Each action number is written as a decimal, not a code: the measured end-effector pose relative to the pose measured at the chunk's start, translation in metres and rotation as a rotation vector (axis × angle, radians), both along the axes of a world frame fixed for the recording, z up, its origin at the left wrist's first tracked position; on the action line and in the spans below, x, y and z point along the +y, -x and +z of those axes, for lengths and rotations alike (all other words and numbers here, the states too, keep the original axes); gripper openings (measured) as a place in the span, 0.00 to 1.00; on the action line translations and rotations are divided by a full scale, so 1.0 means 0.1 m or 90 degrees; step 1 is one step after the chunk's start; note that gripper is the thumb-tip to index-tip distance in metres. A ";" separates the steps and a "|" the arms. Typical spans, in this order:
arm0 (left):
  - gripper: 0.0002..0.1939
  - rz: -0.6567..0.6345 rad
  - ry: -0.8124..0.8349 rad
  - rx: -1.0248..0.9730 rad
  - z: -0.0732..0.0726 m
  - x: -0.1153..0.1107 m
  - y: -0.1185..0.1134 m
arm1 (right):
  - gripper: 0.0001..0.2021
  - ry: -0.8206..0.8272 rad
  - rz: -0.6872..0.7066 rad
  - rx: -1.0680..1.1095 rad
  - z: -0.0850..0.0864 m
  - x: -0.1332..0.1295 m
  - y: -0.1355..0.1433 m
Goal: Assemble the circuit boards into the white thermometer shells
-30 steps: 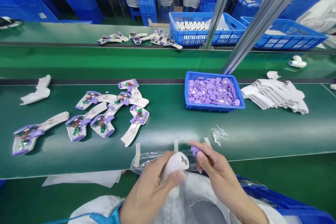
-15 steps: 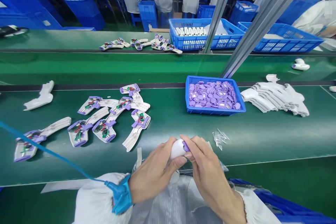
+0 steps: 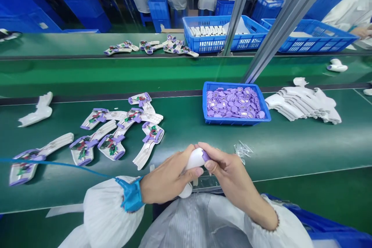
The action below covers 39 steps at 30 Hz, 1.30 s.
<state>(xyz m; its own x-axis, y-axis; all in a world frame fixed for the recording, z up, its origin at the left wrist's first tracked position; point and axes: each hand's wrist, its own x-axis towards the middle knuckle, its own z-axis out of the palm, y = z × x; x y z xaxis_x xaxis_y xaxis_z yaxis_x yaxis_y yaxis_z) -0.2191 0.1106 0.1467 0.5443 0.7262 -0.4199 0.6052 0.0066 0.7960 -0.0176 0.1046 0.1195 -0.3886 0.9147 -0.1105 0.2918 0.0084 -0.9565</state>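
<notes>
A white plastic housing (image 3: 195, 158) with a purple end piece (image 3: 205, 155) is between my hands, above the near edge of the green belt. My left hand (image 3: 171, 174) wraps around its white body, with the thumb along the near side. At the purple end, the fingertips and thumb of my right hand (image 3: 225, 168) pinch the piece. A rounded white end (image 3: 186, 190) shows below my left hand; my fingers hide the part in between. A blue wrist strap (image 3: 132, 194) with a cord circles my left wrist.
Several opened white half-shells with circuit boards (image 3: 112, 145) lie to the left. A blue tray (image 3: 236, 121) holds purple pieces. Stacked white shells (image 3: 302, 102) lie to the right, near small clear parts (image 3: 243, 150). A metal post (image 3: 270, 40) rises behind the tray.
My hands and the housing have tilted slightly, so more of the white body and its lower end show. The view has shifted a little.
</notes>
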 end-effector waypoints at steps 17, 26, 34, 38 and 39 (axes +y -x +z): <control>0.10 -0.083 -0.272 0.193 -0.12 0.20 -0.03 | 0.24 -0.400 0.025 -0.153 -0.25 0.14 0.04; 0.24 0.094 0.023 0.059 -0.19 -0.47 -0.09 | 0.29 -0.247 0.070 -0.244 -0.19 -0.47 -0.18; 0.25 0.231 0.273 -0.344 -0.46 -1.04 -0.44 | 0.19 0.379 0.000 0.128 -0.21 -0.83 -0.33; 0.28 0.373 0.196 -0.139 -0.43 -1.16 -0.65 | 0.20 0.558 -0.076 0.292 -0.36 -0.93 -0.19; 0.28 0.396 0.219 -0.143 -0.42 -1.17 -0.68 | 0.19 0.569 -0.088 0.312 -0.39 -0.97 -0.16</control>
